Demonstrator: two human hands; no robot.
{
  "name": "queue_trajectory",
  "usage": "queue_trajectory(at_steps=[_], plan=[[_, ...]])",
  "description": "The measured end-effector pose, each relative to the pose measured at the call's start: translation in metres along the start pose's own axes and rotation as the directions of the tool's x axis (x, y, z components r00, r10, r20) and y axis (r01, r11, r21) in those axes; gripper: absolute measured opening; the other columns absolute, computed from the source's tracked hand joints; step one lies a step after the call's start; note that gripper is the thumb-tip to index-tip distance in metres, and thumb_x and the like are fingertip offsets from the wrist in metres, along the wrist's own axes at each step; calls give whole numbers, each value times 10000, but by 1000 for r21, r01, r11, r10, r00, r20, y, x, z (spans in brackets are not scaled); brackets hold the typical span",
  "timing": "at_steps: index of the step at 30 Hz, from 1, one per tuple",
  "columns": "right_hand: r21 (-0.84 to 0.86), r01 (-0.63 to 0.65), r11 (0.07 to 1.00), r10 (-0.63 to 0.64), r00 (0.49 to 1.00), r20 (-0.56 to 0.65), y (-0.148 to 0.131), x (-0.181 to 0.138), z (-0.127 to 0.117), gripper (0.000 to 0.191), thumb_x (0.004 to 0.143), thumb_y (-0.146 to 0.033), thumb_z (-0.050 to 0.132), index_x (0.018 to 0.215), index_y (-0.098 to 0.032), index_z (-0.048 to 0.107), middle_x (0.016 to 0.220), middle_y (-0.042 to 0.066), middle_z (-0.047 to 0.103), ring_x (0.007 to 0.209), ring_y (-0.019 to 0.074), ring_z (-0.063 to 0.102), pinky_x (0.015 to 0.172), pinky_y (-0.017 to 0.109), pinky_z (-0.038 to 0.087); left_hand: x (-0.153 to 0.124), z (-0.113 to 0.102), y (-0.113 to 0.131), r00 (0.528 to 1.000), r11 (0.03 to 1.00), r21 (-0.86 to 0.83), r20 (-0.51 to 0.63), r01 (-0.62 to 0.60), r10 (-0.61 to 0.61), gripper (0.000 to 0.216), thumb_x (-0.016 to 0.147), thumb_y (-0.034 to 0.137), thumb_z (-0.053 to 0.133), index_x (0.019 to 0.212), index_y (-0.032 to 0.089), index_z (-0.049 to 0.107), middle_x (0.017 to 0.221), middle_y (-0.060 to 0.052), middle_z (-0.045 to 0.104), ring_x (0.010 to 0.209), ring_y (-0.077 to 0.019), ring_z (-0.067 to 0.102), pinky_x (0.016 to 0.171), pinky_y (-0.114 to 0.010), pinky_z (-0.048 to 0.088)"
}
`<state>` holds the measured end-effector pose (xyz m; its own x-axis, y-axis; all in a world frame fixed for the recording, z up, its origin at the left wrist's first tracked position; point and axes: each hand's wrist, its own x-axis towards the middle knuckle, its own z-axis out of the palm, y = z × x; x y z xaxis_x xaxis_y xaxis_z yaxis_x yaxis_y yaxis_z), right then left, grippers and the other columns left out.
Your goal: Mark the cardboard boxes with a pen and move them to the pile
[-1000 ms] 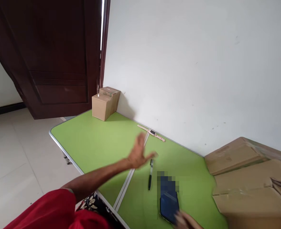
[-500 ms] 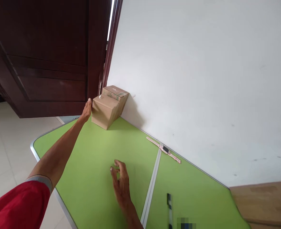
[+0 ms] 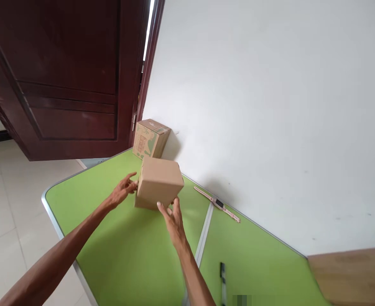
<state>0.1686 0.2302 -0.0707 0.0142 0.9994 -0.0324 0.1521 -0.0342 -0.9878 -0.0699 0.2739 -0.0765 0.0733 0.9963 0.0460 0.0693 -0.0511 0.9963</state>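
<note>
Left hand (image 3: 123,190) and right hand (image 3: 174,220) hold box (image 3: 160,182) between half-curled fingers (image 3: 163,208) near surface's (image 3: 123,250) wall-side edge; uneven grip could drop it.

Plain box (image 3: 158,182) held btwn L hand (image 3: 123,190) & R hand (image 3: 173,219) blocks mid L half of tbl (image 3: 120,255). Printed box (image 3: 147,139) behind it, nr door (image 3: 75,63) & wall (image 3: 270,106), plugs back corner. Wall bars far edge. Open green btwn forearms & L of L hand. On R: watch (image 3: 219,203) along wall edge, pen (image 3: 223,278) nearer, lg carton (image 3: 353,272) far R; room btwn pen & carton, exc. pixelated patch at btm.
</note>
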Motion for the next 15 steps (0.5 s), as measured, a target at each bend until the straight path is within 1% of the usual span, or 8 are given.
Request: queue_trajectory(at_steps=[2,3,5,7,9,10,13,15], plan=[[-6,-37,999,37,997,-66,6,-55,-19,916,835,-741,681,1572,-268,412,1608,167,500,1422,406,544,1085,545,527,-40,14,5,997,1000,18,82,-16,15,934,840,839,629,1513,195,575,948,-102,747,945,-320,716,874,-506,589],[-10,-47,999,46,994,-103,7,-80,-29,876,838,-750,670,1534,-262,457,1599,176,503,1415,418,543,1066,548,532,-59,21,8,993,999,25,114,-33,30,888,847,832,630,1477,208,613,941,-95,739,927,-309,707,865,-499,590],[-11,-27,1000,25,984,-179,5,-127,-51,778,848,-744,667,1445,-262,541,1532,168,563,1371,405,575,1025,510,551,-95,36,18,985,996,34,154,-80,74,786,868,808,631,1406,236,665,1022,-101,725,986,-303,688,904,-491,578],[-10,26,1000,-28,967,-253,-1,-167,-76,679,848,-714,696,1350,-265,617,1419,142,651,1296,368,626,959,439,579,-125,52,34,977,990,40,174,-136,127,712,875,777,659,1359,255,679,1152,-114,692,1120,-317,647,981,-490,548],[-9,80,997,-78,937,-340,-11,-201,-100,626,829,-688,742,1273,-252,674,1314,134,713,1212,346,670,891,385,593,-151,68,54,963,978,49,190,-202,190,656,864,757,696,1292,259,686,1240,-119,653,1197,-328,600,1021,-487,518],[-6,103,995,-97,920,-379,-16,-217,-111,611,821,-682,757,1244,-244,695,1271,133,735,1164,338,689,862,367,595,-162,77,67,951,967,54,204,-248,232,615,861,751,707,1225,255,696,1234,-113,648,1188,-323,593,1018,-478,509],[50,182,982,-143,891,-431,-30,-257,-133,583,880,-683,702,1254,-236,705,1165,114,770,1018,306,722,748,332,588,-194,104,108,884,921,20,291,-389,367,473,917,701,680,945,228,676,1018,-58,659,988,-259,613,920,-409,500],[79,232,970,-172,876,-451,-34,-277,-138,550,957,-685,600,1251,-233,711,1058,84,782,898,282,725,666,331,576,-213,121,132,837,898,-37,350,-437,422,425,986,618,640,840,220,630,877,-19,618,866,-213,593,852,-362,484]])
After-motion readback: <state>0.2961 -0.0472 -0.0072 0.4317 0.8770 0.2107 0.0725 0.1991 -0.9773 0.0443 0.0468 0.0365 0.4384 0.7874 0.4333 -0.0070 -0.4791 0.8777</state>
